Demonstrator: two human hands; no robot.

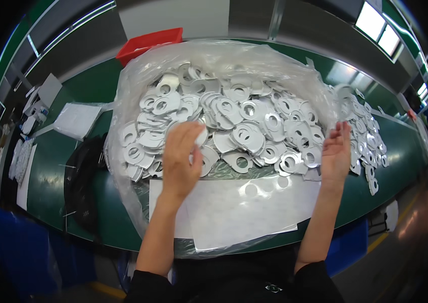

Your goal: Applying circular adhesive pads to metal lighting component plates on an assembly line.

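Left hand [181,156] pinches one white disc [200,137] from the heap [239,121] — right hand [336,151] open, grip wide, against the plastic bag [133,86] on the green worktop [88,86].

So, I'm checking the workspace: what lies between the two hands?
In the head view, white ring-shaped flat parts piled on a clear plastic bag lie between the left hand and right hand.

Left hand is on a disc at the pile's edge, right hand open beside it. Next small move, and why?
Probably lift the disc clear: the left hand seems to pinch it at the pile's near edge, while the right hand is open and empty.
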